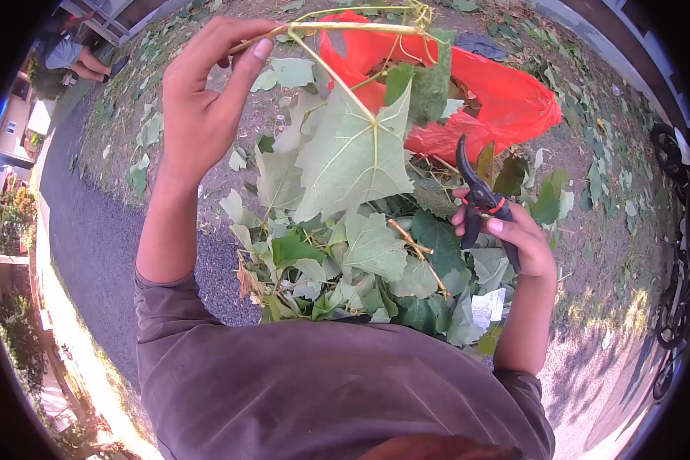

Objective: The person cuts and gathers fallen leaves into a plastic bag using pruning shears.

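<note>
My left hand (211, 100) is raised at the upper left, thumb and fingers pinching one end of a leafy vine stem (345, 27). From that stem hang a broad pale-green leaf (353, 157) and thin curling tendrils. At the right, my right hand (517, 234) is wrapped round black-handled pruning shears (479, 195) with an orange-red band, the curved blade pointing up. Below both hands lies a heap of cut leaves (368, 249) with some bare twig pieces (414, 244). Behind the hanging leaf, a red plastic bag (506, 96) lies on the ground, partly covered.
Fallen leaves are scattered over the soil (590, 153). A paved strip (84, 192) runs along the left. A seated person (77, 57) is at the far upper left. Bicycles (673, 307) stand along the right edge. A crumpled white paper (487, 307) lies beside the heap.
</note>
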The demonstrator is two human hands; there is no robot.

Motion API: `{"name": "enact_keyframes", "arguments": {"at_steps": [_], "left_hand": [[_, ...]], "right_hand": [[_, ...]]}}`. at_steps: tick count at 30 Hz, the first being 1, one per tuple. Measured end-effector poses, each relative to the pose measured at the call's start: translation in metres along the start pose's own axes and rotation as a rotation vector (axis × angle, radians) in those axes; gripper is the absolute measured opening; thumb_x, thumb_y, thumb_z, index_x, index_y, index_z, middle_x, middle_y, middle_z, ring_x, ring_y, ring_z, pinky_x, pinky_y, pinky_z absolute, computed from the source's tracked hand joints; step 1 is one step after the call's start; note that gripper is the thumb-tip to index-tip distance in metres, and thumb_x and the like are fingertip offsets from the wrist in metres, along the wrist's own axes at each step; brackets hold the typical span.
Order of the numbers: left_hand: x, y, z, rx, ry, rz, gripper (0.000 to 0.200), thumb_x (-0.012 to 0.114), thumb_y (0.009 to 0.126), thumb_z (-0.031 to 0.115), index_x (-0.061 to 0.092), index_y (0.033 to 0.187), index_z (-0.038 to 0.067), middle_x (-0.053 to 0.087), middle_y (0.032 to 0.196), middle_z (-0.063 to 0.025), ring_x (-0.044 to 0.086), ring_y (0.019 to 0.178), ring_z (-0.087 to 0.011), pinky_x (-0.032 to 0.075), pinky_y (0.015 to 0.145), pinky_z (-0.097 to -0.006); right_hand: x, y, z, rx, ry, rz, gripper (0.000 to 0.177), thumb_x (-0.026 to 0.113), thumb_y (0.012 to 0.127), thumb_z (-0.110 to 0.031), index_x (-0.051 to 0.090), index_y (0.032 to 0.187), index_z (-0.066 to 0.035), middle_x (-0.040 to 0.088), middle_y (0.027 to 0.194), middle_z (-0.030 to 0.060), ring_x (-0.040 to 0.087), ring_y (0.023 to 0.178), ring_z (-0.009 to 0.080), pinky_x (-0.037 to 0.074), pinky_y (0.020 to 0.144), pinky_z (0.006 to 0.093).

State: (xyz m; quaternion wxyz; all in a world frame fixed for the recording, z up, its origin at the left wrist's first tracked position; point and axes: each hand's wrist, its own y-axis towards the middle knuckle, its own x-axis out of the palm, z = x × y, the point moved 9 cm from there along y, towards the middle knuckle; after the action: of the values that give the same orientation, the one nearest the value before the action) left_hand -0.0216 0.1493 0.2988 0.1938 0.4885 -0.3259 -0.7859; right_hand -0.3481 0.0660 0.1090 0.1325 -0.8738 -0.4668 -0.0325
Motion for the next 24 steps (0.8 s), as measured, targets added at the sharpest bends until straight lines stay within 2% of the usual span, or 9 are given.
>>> {"name": "enact_keyframes", "arguments": {"at_steps": [2,4,8,12,14,16,18,20,24], "left_hand": [[0.011,0.005,-0.001,-0.02,-0.082,0.04,0.02,0.065,0.102,0.005,0.069,0.121,0.0,0.071,0.112,-0.0051,0.063,0.102,-0.0125,0.049,0.086,-0.0269],[0.025,0.012,-0.011,-0.209,-0.487,0.163,0.022,0.065,0.103,0.012,0.068,0.123,0.002,0.068,0.102,-0.0009,0.058,0.089,-0.0083,0.048,0.082,-0.0267],[0.074,0.023,-0.026,-0.374,-0.812,0.033,0.02,0.06,0.106,0.018,0.063,0.118,0.002,0.069,0.115,-0.0051,0.06,0.11,-0.0108,0.047,0.096,-0.0272],[0.121,0.039,-0.029,-0.253,-1.199,0.026,0.012,0.057,0.105,0.016,0.06,0.106,0.004,0.068,0.125,-0.0102,0.057,0.112,-0.0123,0.049,0.097,-0.0306],[0.147,0.043,-0.04,-0.312,-1.224,0.043,0.016,0.058,0.106,0.02,0.056,0.1,0.005,0.067,0.131,-0.0125,0.059,0.105,-0.0114,0.052,0.092,-0.0295],[0.178,0.039,-0.061,-0.433,-1.156,0.106,0.021,0.059,0.107,0.024,0.061,0.111,0.004,0.067,0.132,-0.0124,0.063,0.101,-0.0106,0.054,0.087,-0.0276],[0.206,0.032,-0.076,-0.486,-1.066,0.131,0.045,0.059,0.108,0.03,0.061,0.14,-0.001,0.065,0.105,-0.0036,0.061,0.089,-0.0087,0.053,0.078,-0.027],[0.236,0.023,-0.074,-0.663,-1.327,0.044,0.051,0.049,0.108,0.035,0.063,0.138,-0.003,0.062,0.101,-0.0013,0.06,0.088,-0.0083,0.051,0.082,-0.026],[0.243,0.024,-0.069,-0.317,-0.963,0.066,0.056,0.037,0.105,0.033,0.065,0.131,-0.007,0.064,0.112,-0.0059,0.061,0.092,-0.0098,0.048,0.088,-0.0268]], "right_hand": [[-0.004,0.0,-0.003,-0.034,0.001,0.019,0.065,0.066,0.095,-0.033,0.054,0.146,0.005,0.069,0.117,0.013,0.067,0.106,0.0221,0.05,0.097,0.0362],[-0.008,0.001,-0.014,-0.08,0.018,0.04,0.065,0.065,0.095,-0.034,0.054,0.146,0.006,0.069,0.117,0.0129,0.067,0.106,0.0224,0.05,0.098,0.0363],[-0.023,-0.002,-0.051,-0.25,0.064,0.172,0.07,0.062,0.095,-0.038,0.051,0.147,0.007,0.067,0.122,0.015,0.067,0.108,0.025,0.05,0.101,0.0403],[-0.046,-0.01,-0.091,-0.444,0.107,0.322,0.073,0.061,0.096,-0.04,0.048,0.149,0.007,0.064,0.133,0.02,0.068,0.11,0.0304,0.051,0.101,0.044],[-0.05,-0.005,-0.103,-0.486,0.122,0.344,0.07,0.059,0.098,-0.039,0.047,0.149,0.008,0.062,0.137,0.0216,0.069,0.11,0.0336,0.052,0.1,0.0465],[-0.061,0.006,-0.107,-0.51,0.205,0.382,0.065,0.057,0.1,-0.035,0.047,0.149,0.008,0.061,0.14,0.0215,0.069,0.111,0.0357,0.054,0.1,0.0484],[-0.071,0.029,-0.105,-0.503,0.238,0.389,0.061,0.058,0.101,-0.035,0.05,0.146,0.007,0.062,0.137,0.0194,0.07,0.111,0.0374,0.055,0.099,0.0499],[-0.08,0.055,-0.095,-0.415,0.316,0.413,0.059,0.061,0.101,-0.039,0.055,0.14,0.003,0.065,0.131,0.0162,0.072,0.107,0.0365,0.056,0.098,0.0483],[-0.085,0.123,-0.057,-0.243,0.334,0.251,0.051,0.062,0.1,-0.042,0.06,0.133,-0.003,0.068,0.125,0.0116,0.073,0.105,0.0322,0.057,0.096,0.0453]]}}
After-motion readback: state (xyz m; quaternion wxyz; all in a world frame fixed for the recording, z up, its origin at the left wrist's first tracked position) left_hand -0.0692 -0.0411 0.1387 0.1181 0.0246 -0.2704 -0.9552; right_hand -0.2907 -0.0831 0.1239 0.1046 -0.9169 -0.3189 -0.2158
